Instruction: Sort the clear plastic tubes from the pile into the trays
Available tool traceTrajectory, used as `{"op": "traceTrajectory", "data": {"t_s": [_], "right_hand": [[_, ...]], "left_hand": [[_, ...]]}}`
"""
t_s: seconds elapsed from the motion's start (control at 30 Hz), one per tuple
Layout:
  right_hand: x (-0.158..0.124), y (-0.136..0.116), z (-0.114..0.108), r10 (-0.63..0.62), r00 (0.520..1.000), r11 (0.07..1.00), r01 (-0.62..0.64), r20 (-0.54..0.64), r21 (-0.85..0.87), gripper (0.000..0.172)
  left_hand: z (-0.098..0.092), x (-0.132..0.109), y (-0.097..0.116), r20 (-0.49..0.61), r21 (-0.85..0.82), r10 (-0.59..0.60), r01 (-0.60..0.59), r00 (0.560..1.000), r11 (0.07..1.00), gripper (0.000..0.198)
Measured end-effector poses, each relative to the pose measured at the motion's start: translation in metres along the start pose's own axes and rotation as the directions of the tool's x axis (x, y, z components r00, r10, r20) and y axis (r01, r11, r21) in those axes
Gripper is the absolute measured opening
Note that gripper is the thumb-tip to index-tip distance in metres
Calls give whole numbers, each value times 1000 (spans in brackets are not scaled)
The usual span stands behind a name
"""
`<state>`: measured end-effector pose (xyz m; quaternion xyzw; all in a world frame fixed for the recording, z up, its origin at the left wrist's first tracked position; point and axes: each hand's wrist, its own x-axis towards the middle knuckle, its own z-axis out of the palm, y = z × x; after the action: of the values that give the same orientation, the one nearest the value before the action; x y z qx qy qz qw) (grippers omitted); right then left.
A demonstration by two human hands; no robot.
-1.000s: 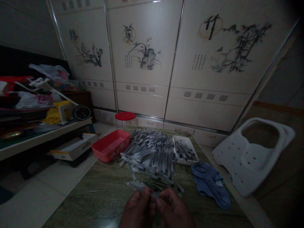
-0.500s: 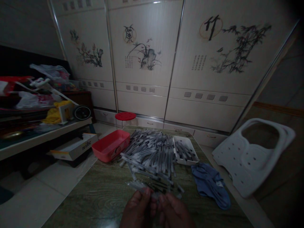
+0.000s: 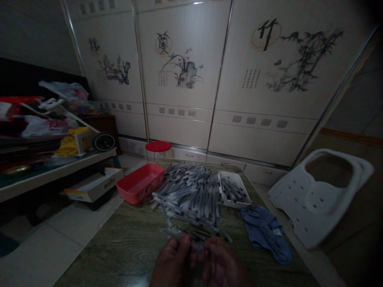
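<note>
On my screen, left hand (image 3: 172, 257) pinching a slim, greyish, see-through plastic piece (image 3: 171, 233); right hand (image 3: 223, 259) curled just beside, its grip I can't tell.

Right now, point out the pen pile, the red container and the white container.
Pen pile (image 3: 191, 189), head view, middle of the pile.
Red container (image 3: 133, 195), head view, near outer wall.
White container (image 3: 237, 205), head view, near rim.

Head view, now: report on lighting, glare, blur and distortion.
Head view: dim overall, blackest in the upper right corner; head view: faint glare on the tabletop at the bottom edge; head view: right hand looks soft, fine detail on the heaped pens is hard to make out; head view: wide-angle stretch tilts the outer door seams.
</note>
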<state>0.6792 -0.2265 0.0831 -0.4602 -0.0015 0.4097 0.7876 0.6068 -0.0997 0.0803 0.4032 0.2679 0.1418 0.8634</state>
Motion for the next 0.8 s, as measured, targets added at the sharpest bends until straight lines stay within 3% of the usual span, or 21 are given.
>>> {"op": "traceTrajectory", "data": {"t_s": [0.17, 0.3, 0.43, 0.6, 0.7, 0.8], "right_hand": [[6, 9, -4, -20, 999, 996, 23, 32, -86, 48], [3, 4, -6, -15, 999, 964, 23, 33, -264, 55], [-3, -4, -1, -18, 1000, 951, 22, 16, -309, 61], [-3, -4, 2, 7, 998, 926, -27, -55, -377, 52], [1, -5, -10, -28, 995, 884, -20, -96, -467, 41], [1, -16, -30, -111, 985, 833, 18, -135, -553, 32]], "left_hand": [[7, -11, 6, 56, 193, 193, -200, 980, 961, 48], [1, -6, 7, 59, 112, 129, -135, 990, 985, 46], [-8, 4, 3, 113, 67, 41, -48, 993, 997, 50], [-10, 6, 1, 165, 31, 46, -51, 985, 998, 47], [-8, 4, 9, 109, 28, 84, -87, 990, 996, 45], [-10, 3, 21, -43, 52, 125, -123, 991, 991, 47]]}}
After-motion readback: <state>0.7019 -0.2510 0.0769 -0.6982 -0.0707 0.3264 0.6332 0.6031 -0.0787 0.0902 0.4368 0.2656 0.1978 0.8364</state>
